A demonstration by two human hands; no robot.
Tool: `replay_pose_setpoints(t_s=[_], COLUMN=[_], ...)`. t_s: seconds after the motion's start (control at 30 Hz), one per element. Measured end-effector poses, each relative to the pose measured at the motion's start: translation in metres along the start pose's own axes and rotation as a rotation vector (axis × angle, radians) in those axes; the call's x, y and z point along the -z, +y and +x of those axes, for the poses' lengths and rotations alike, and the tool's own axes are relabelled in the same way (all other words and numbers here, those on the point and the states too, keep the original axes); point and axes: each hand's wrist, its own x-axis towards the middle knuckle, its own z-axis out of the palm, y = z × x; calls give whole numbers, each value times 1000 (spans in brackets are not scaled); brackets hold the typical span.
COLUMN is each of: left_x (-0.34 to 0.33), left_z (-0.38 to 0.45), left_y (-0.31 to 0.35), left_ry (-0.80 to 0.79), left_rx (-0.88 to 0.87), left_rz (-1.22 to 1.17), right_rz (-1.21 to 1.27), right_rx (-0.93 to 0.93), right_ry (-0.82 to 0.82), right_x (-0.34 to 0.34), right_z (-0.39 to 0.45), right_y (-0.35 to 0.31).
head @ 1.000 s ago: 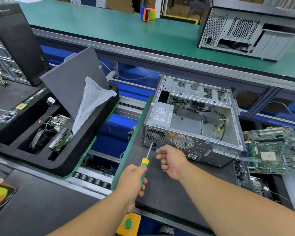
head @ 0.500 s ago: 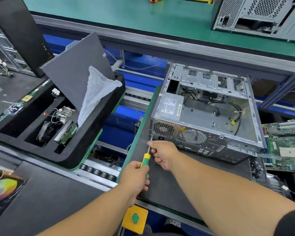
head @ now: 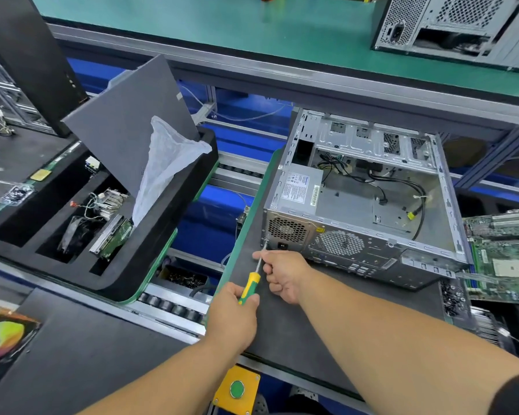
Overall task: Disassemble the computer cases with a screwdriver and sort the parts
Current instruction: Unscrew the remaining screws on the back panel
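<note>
The left hand [head: 232, 317] grips a yellow-and-green screwdriver [head: 252, 280]. Its thin steel shaft slants up and away, tip at the rear lower-left corner of the open metal computer case [head: 366, 205], which lies on a dark mat [head: 327, 310]. The right hand [head: 282, 274] pinches the shaft; half a second ago the tip sat lower.
</note>
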Motion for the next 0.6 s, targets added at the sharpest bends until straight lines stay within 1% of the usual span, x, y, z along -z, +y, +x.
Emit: replay_pose_setpoints(t_s=[0.07,0.1,0.2,0.23,0.3,0.43,0.5,0.6], left_x=[-4,-3,6,9,14,11,9,11], left_z=[-3,-5,-7,-7,-5,-6,-5,-2], left_y=[3,7,15,18,19,14,12,13], left_ry=[-99,-148,-247,-259,-254,-184,-153,-174], left_rx=[161,227,323,328,270,140,147,186], left_rz=[-257,-323,-368,-373,-336,-219,-218,-261], right_rz=[20,28,24,24,31,15,28,76], right_rx=[-15,-7,22,21,10,12,11,-11], right_ry=[-46,-57,-25,-6,37,113,103,7], right_x=[1,1,1,-1,-7,-12,-11,-6], right_z=[0,2,6,8,10,14,13,8], right_y=[7,10,15,16,15,14,13,10])
